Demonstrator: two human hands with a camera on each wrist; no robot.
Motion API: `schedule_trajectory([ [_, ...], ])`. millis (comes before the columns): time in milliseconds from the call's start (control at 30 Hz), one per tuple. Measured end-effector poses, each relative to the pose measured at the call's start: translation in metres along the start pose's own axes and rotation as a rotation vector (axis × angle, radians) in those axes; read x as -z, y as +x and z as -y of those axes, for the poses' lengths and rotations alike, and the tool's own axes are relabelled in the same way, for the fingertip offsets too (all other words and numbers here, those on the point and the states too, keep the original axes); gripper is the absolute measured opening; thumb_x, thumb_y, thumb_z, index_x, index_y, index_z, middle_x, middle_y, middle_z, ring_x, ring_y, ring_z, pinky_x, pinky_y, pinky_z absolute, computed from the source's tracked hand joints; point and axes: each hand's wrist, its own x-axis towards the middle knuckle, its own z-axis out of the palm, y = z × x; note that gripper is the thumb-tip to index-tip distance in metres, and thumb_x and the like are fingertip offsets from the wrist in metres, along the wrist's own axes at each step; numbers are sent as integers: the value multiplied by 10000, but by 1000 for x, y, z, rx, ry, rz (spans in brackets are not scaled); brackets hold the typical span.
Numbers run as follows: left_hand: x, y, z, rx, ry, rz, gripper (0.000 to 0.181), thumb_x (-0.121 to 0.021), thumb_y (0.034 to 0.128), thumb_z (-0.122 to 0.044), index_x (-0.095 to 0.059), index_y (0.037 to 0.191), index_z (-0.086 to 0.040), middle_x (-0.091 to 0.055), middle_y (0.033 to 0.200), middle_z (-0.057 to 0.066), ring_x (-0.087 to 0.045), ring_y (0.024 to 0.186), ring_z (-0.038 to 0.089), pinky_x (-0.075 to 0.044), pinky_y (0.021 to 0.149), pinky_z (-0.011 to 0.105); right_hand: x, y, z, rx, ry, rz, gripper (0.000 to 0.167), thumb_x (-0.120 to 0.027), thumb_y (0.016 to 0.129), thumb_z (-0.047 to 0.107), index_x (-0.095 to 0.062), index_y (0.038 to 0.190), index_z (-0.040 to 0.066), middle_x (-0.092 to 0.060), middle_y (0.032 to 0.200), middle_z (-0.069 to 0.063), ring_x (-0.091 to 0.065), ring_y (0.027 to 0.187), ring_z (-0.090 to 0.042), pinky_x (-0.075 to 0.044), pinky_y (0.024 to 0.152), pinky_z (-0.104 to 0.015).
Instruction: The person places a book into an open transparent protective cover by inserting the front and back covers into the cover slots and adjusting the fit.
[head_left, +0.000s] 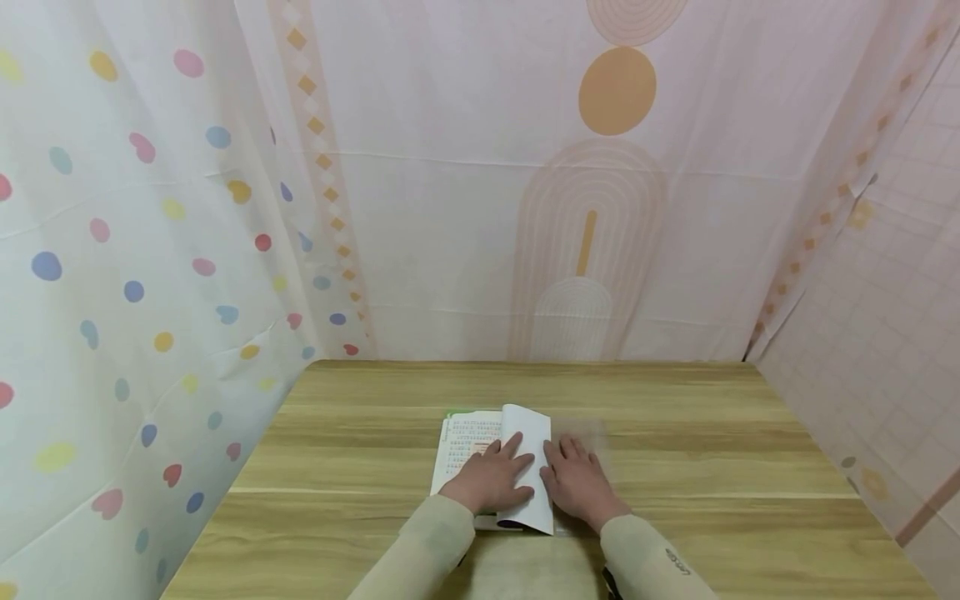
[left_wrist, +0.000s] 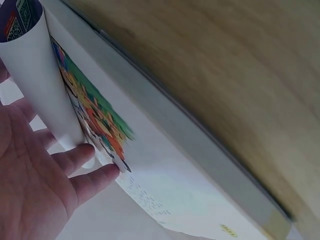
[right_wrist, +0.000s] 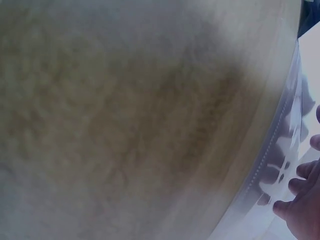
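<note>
A book [head_left: 467,433] with a printed page lies on the table, and a white back cover or sheet [head_left: 534,425] curls up over its right part. My left hand [head_left: 491,479] is spread across the page and the curled sheet, fingers fairly straight. In the left wrist view, that hand [left_wrist: 40,175] lies beside the rolled sheet [left_wrist: 40,75], its fingertips near a colourful picture [left_wrist: 95,110] on the page. My right hand [head_left: 577,479] rests on a clear plastic flap [head_left: 596,433] right of the sheet. The right wrist view shows the clear plastic [right_wrist: 272,135] with the hand [right_wrist: 305,205] at the edge.
The wood-grain table [head_left: 337,442] extends around the book on both sides and behind it. A patterned curtain [head_left: 450,250] hangs along the table's back edge, with a dotted curtain [head_left: 150,333] at the left and another light curtain [head_left: 885,350] at the right.
</note>
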Motion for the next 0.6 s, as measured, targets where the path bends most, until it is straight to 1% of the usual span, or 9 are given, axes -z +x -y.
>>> schedule_trajectory([
  [167, 2, -1, -2, 7, 6, 0, 572, -548, 957, -516, -504, 1468, -261, -295, 1608, 35, -414, 1369, 352, -439, 994, 532, -5, 1, 0, -15, -16, 36, 489, -482, 1043, 289, -472, 1458, 31, -371, 1502, -291, -318, 1389, -477, -260, 1065, -684],
  [300, 3, -1, -3, 9, -1, -7, 573, -555, 954, -515, -510, 1464, -258, -300, 1606, 32, -419, 1366, 352, -448, 981, 534, -9, 1, -1, -9, -49, 57, 495, -465, 1049, 318, -467, 1472, 62, -366, 1516, -269, -313, 1393, -471, -250, 1069, -686],
  [433, 2, -2, -1, 0, -40, -6, 597, -560, 955, -519, -498, 1475, -233, -272, 1618, 42, -407, 1376, 363, -443, 997, 529, -9, 1, -1, 0, -70, 63, 487, -455, 1051, 320, -472, 1471, 73, -377, 1513, -261, -323, 1389, -468, -257, 1066, -685],
  [600, -1, -3, 4, -24, -84, -6, 658, -562, 958, -527, -454, 1503, -174, -213, 1634, 90, -393, 1390, 352, -415, 1056, 456, -6, 2, -1, 4, -76, 74, 492, -451, 1052, 312, -461, 1478, 65, -380, 1512, -258, -327, 1388, -468, -263, 1063, -684],
])
